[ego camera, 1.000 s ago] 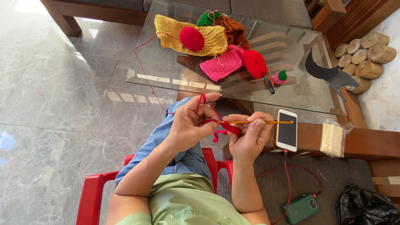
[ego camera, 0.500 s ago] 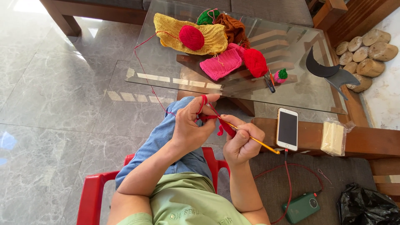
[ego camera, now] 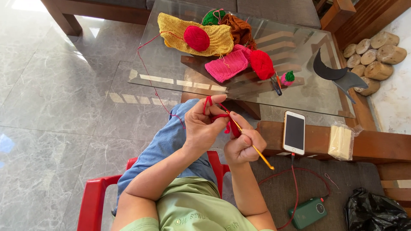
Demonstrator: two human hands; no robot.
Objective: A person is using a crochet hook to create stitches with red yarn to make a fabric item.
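My left hand holds a small red crochet piece, with red yarn looped over its raised index finger. That strand runs up to a red yarn ball on the glass table. My right hand grips a yellow crochet hook, its tip pushed into the red piece and its handle pointing down to the right. Both hands meet just in front of the table's near edge, above my knee in blue jeans.
On the table lie yellow, pink, brown and green crochet pieces, another red ball and scissors. A phone and a wrapped pale block rest on a wooden armrest. A green power bank lies on the cushion. I sit on a red chair.
The hook swung from level, pointing right towards the phone, to slanting down-right. My right hand turned and drew closer to the left hand; the red piece shifted slightly up.
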